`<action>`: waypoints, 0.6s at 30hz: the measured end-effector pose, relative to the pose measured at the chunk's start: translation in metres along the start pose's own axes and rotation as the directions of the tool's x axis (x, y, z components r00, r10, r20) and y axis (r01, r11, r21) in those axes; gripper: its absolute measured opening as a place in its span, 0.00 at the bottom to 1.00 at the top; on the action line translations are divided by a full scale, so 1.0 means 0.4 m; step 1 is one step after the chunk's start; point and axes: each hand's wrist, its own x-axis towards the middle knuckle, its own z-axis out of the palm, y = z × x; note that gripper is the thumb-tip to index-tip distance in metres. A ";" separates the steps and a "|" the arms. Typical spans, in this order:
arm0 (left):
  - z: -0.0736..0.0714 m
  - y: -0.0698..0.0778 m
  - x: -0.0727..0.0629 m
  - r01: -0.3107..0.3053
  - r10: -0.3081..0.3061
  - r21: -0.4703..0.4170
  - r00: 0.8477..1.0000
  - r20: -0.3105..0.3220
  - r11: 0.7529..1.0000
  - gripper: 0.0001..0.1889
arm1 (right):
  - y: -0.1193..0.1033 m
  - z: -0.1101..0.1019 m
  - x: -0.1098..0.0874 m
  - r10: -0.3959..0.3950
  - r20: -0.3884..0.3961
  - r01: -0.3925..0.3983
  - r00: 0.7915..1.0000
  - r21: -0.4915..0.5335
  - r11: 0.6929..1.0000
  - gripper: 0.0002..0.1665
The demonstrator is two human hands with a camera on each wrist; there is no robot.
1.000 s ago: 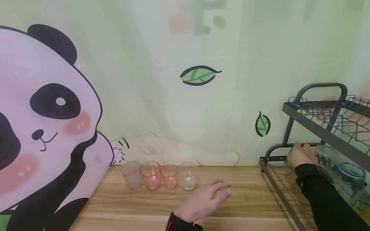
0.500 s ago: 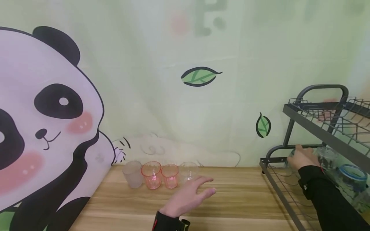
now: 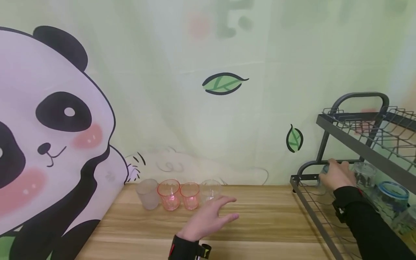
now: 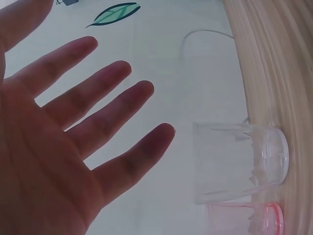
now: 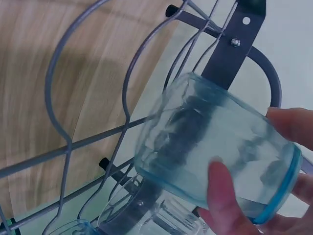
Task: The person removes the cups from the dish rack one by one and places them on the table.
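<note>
At the back of the rack's lower shelf, my right hand (image 3: 338,176) holds a blue-tinted glass tumbler (image 5: 195,147) with a brighter blue rim. In the right wrist view the thumb (image 5: 222,193) lies along one side of it and the fingers reach round near the rim. My left hand (image 3: 206,219) hovers over the table with its fingers spread and holds nothing. Nearest to it is a clear glass (image 4: 230,161), which it partly covers in the head view. Left of that glass stand a small pink glass (image 3: 190,198), a larger pink glass (image 3: 169,198) and a frosted glass (image 3: 148,196).
A dark metal two-tier rack (image 3: 364,130) stands at the right, its upper wire shelf above my right arm. On the lower shelf, a clear glass (image 3: 364,173) and a blue-rimmed jar (image 3: 393,195) sit beside that arm. A panda-printed cloth (image 3: 162,90) hangs behind the wooden table (image 3: 260,231).
My left hand has shifted left over the table and now overlaps the clear glass in the head view. My right hand stays at the tumbler in the rack.
</note>
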 end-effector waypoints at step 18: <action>0.004 -0.033 0.009 -0.032 0.030 -0.025 0.997 -0.066 0.999 0.21 | -0.059 -0.061 -0.015 -0.109 -0.240 0.118 0.965 0.024 0.993 0.35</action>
